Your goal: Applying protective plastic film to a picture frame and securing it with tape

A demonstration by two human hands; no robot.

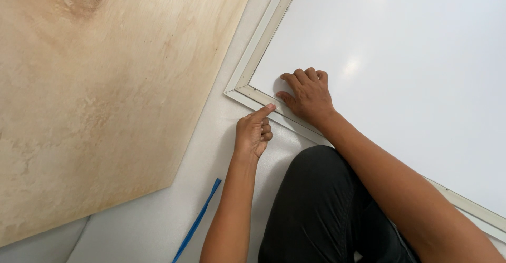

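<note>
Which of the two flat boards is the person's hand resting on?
The glossy white panel with the pale frame, under the right hand. The plywood sheet lies apart, untouched, brown and unframed.
</note>
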